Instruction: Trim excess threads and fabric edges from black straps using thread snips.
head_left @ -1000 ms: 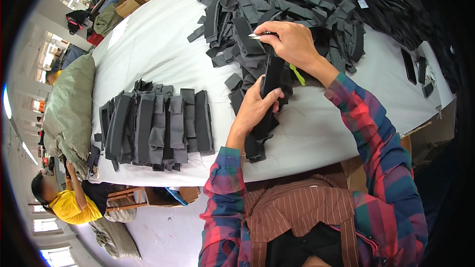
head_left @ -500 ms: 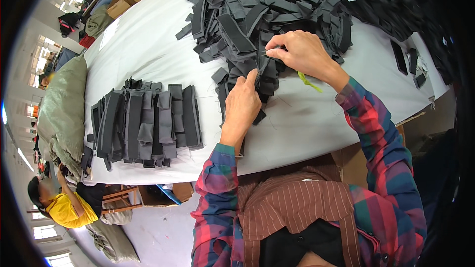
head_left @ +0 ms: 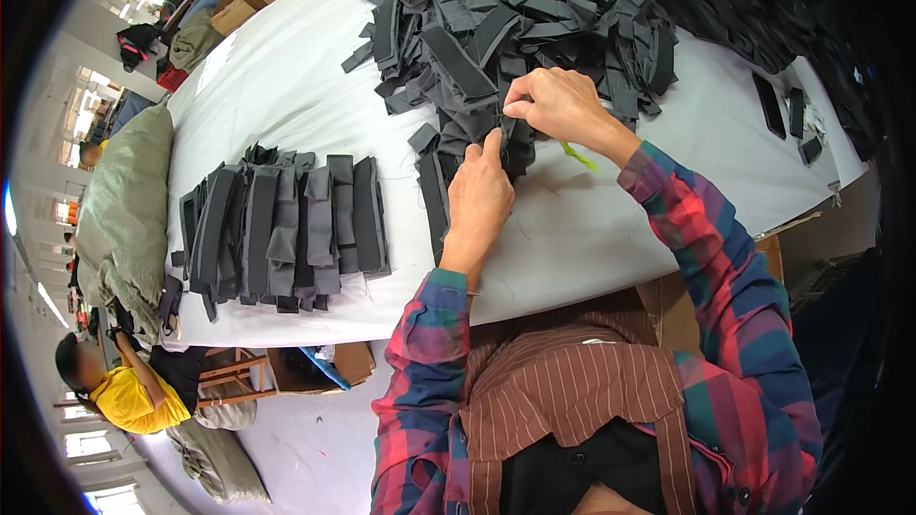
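Left hand (head_left: 479,195): palm down over the near edge of the loose heap of strips (head_left: 572,14), index finger extended onto a dark fabric strip (head_left: 518,148). Whether its other fingers grip anything cannot be told, as the back of the hand hides them.

Right hand (head_left: 558,105): fingers curled closed, thumb and index fingertips pinched together just above the same strip. Any item in the pinch is too small to identify. A yellow-green ribbon-like piece (head_left: 579,158) shows just below this hand.

Location of work: the strip lies at the near end of the heap, on the white-covered table (head_left: 611,238), between the two hands.

Progress, as judged from the layout: the aligned rows of strips (head_left: 283,229), to the left and well apart from the heap, appear to be the completed portion. The heap is tangled, visibly larger, and appears to be the outstanding portion. The strip at the fingertips is not yet among the rows; work on it appears incomplete. On this reading, most strips are outstanding.
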`<state>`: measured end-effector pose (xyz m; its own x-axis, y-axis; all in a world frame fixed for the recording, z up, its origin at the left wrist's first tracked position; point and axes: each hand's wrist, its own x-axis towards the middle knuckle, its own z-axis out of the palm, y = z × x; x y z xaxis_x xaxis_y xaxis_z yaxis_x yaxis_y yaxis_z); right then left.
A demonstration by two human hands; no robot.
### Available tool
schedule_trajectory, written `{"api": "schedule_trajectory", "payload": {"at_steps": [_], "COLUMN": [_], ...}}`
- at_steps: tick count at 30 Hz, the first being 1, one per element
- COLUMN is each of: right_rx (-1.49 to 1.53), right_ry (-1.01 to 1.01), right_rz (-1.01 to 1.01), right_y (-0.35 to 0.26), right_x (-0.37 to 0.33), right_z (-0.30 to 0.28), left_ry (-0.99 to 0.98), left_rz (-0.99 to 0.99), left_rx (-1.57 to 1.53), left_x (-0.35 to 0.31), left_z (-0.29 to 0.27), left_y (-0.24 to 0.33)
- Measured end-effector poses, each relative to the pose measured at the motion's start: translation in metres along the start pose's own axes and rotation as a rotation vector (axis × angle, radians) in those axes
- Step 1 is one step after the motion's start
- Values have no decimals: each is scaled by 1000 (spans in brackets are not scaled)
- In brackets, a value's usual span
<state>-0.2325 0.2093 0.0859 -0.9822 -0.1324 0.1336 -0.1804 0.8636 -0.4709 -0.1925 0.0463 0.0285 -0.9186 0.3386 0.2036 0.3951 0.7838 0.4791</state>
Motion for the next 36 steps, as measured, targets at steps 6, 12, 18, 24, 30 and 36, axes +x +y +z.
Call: {"api": "schedule_trajectory", "payload": {"at_steps": [6, 12, 18, 24, 30, 36], "right_rx": [171, 873, 437, 32, -151, -209], "right_ry": [-24, 321, 271, 347, 366, 302], "right_rz": [69, 15, -134, -409, -661, -677], "right_y": [2, 8, -16, -23, -33, -34], "right_x": [-19, -64, -78, -70, -54, -49], "right_z": [-8, -7, 19, 41, 60, 76], "left_ry": [-58, 140, 378, 425, 417, 391], "left_rz": [32, -194, -270, -290, -322, -411], "left_rx": [-383, -1852, -1921, -1933, -1960, -1912], "left_x": [-16, -30, -58, -66, -68, -71], "left_z": [-2, -16, -10, -14, -17, -16], "left_y": [9, -22, -36, -39, -36, -36]}}
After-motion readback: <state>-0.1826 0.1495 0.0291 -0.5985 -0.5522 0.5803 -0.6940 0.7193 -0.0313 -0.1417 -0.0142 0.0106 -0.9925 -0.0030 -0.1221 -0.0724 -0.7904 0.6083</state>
